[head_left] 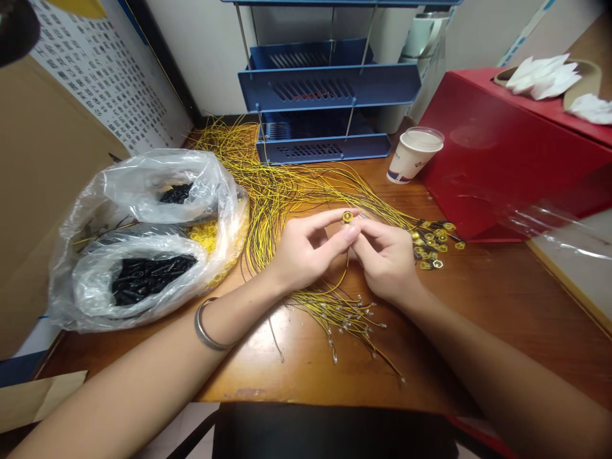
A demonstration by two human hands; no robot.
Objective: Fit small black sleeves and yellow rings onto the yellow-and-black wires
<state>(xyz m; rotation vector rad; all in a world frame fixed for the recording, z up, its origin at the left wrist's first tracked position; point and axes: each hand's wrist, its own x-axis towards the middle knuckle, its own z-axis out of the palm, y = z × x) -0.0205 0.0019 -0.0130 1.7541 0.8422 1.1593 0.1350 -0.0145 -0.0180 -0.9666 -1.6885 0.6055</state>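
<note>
Between thumb and forefinger, my left hand (310, 252) pinches a small yellow hexagonal cap (348, 217). My right hand (388, 255) meets it fingertip to fingertip just below the cap, its fingers closed around something too small to make out. A thin yellow wire (345, 271) hangs down beneath the fingers. Behind and under the hands spreads a large bundle of yellow and black wires (272, 197). Wire ends with small clear tips (335, 312) lie in front of the hands. To the right of my right hand, several wires end in yellow caps (430, 237).
On the left, a clear plastic bag (67, 274) holds black sleeves (148, 277) and yellow caps (205, 237). A blue tray rack (329, 89) stands at the back. A paper cup (414, 156) sits beside a red box (516, 153) on the wooden table (478, 319).
</note>
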